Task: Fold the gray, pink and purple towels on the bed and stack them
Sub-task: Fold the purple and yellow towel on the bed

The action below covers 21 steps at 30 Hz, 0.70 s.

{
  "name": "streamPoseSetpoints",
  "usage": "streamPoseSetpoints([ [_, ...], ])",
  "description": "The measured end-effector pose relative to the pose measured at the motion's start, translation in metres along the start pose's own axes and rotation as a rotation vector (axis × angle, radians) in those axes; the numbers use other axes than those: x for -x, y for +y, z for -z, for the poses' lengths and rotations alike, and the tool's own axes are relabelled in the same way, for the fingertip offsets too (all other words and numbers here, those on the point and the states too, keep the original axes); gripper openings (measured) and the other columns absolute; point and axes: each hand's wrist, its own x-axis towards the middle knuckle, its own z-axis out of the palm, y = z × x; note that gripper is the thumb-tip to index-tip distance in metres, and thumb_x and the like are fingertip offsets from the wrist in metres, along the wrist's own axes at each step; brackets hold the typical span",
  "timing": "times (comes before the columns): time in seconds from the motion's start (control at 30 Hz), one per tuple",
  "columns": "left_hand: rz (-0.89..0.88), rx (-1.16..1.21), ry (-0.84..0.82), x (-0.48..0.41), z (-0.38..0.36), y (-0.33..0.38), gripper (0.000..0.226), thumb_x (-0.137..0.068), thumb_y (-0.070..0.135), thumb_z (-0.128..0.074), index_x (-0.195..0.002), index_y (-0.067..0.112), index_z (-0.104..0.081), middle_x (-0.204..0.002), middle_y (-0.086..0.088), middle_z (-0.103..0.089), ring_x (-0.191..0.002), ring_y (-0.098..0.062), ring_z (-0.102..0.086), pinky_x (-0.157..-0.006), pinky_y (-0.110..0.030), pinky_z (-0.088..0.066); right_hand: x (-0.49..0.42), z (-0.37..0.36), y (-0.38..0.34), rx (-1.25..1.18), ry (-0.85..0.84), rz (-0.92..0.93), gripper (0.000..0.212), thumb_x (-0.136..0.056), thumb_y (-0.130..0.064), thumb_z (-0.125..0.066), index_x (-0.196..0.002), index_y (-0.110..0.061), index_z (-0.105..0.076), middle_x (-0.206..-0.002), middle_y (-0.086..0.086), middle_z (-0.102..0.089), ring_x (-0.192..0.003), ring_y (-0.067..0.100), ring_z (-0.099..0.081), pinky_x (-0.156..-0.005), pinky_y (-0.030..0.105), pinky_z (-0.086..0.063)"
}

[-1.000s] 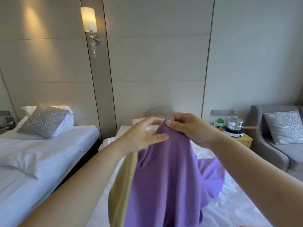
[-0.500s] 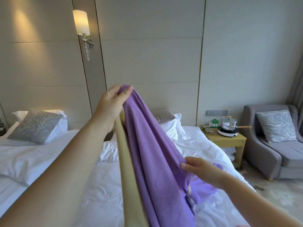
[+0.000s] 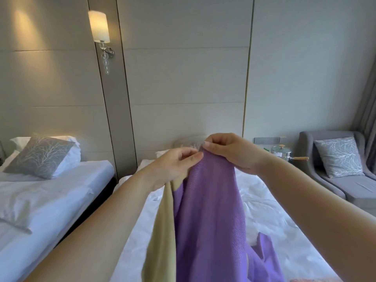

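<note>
The right hand [image 3: 234, 153] is coming up from lower down the purple towel [image 3: 209, 210] to pinch its top edge, while the left hand [image 3: 175, 167] is dropping to meet it there.

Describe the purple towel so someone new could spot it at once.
Find the bed straight ahead. Above it the left hand and right hand pinch the top edge of a hanging cloth. It is the purple towel, the only purple thing; a tan cloth hangs at its left.
</note>
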Motion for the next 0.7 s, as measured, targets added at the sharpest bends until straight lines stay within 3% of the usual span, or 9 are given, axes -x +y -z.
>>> streamPoseSetpoints([
  [0.17,-0.135,-0.052,0.104,-0.01,0.004,0.007,0.017,-0.092,0.026,-0.059,-0.077,0.019,-0.064,-0.073,0.006,-0.058,-0.072,-0.006,-0.052,-0.073,-0.02,-0.042,0.022,-0.003,0.04,-0.206,-0.013,-0.12,0.032,-0.084,-0.035,-0.06,-0.093,-0.005,-0.057,-0.083,0.008,-0.055,-0.079,0.019,-0.049,-0.071,0.029,-0.04],
  [0.27,-0.211,0.054,0.294,-0.015,0.01,0.019,0.021,-0.092,0.016,-0.058,-0.073,0.02,-0.063,-0.067,0.009,-0.057,-0.064,-0.004,-0.05,-0.067,-0.02,-0.041,0.042,-0.013,0.073,-0.248,-0.044,-0.16,0.047,-0.084,-0.035,-0.059,-0.106,0.006,-0.054,-0.098,0.013,-0.056,-0.093,0.024,-0.051,-0.088,0.044,-0.04],
  [0.4,-0.248,0.289,0.482,-0.011,0.041,0.034,0.025,-0.092,0.019,-0.059,-0.068,0.022,-0.067,-0.07,0.004,-0.059,-0.064,-0.008,-0.052,-0.067,-0.027,-0.044,0.062,-0.021,0.098,-0.221,-0.098,-0.212,0.052,-0.088,-0.031,-0.057,-0.12,0.008,-0.051,-0.113,0.014,-0.061,-0.104,0.023,-0.057,-0.099,0.042,-0.043],
  [0.47,-0.243,0.195,0.579,-0.01,0.058,0.034,0.022,-0.095,0.021,-0.056,-0.074,0.022,-0.063,-0.071,0.004,-0.055,-0.064,-0.006,-0.049,-0.065,-0.024,-0.042,0.06,-0.017,0.093,-0.245,-0.002,-0.221,0.049,-0.085,-0.037,-0.056,-0.113,0.004,-0.052,-0.104,0.012,-0.059,-0.096,0.02,-0.055,-0.088,0.04,-0.046],
  [0.53,-0.174,-0.045,0.632,-0.007,0.067,0.025,0.016,-0.099,0.02,-0.049,-0.086,0.023,-0.058,-0.076,0.004,-0.051,-0.07,-0.009,-0.045,-0.066,-0.025,-0.037,0.05,-0.011,0.08,-0.213,0.102,-0.189,0.031,-0.084,-0.039,-0.058,-0.095,-0.01,-0.058,-0.088,0.006,-0.061,-0.08,0.015,-0.056,-0.071,0.031,-0.046],
  [0.6,-0.013,-0.22,0.477,-0.004,0.066,0.008,0.015,-0.1,0.021,-0.044,-0.11,0.02,-0.056,-0.098,0.001,-0.055,-0.09,-0.013,-0.048,-0.076,-0.026,-0.037,0.037,-0.005,0.062,-0.195,0.169,-0.122,0.014,-0.09,-0.029,-0.058,-0.082,-0.02,-0.064,-0.079,0.0,-0.065,-0.073,0.011,-0.058,-0.066,0.023,-0.046],
  [0.7,0.198,-0.302,0.092,0.002,0.04,-0.01,0.05,-0.096,0.048,-0.039,-0.143,0.031,-0.036,-0.142,0.013,-0.038,-0.127,-0.001,-0.034,-0.106,-0.022,-0.025,0.014,-0.008,0.031,-0.12,0.183,-0.044,0.025,-0.094,-0.021,-0.058,-0.071,-0.025,-0.067,-0.071,-0.006,-0.062,-0.069,0.007,-0.056,-0.063,0.017,-0.046],
])
